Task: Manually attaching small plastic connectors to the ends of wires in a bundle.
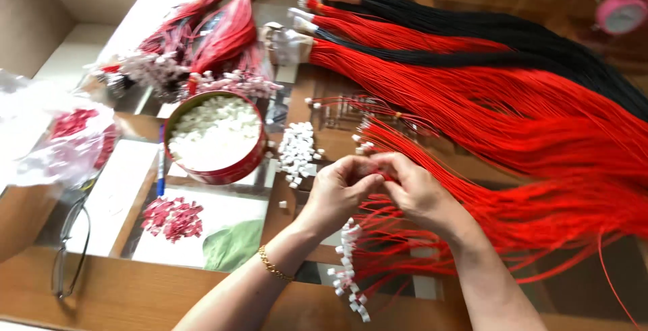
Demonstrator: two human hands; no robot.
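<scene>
Pinching: left hand [337, 192] and right hand [417, 192] meet fingertip to fingertip, closed on thin red wires [405, 236] at table centre.
Near edge: finished wire ends with white connectors [347, 273] hang below the wrists.
Handling: wires look light, limp, tangle-prone; best taken close to the tip, connector small and slippery.
Mid: loose white connector pile [297, 152], red round tin [216, 138] full of them.
Far: red wire bundles [486, 94], black wire bundle [513, 34].

Can't really see what the fingers [375, 169] are pinching, they cover it up. The red wires [540, 128] run off the right edge, the pink clock [622, 8] is blurry and cropped, and the bag [57, 138] is washed out by glare.
</scene>
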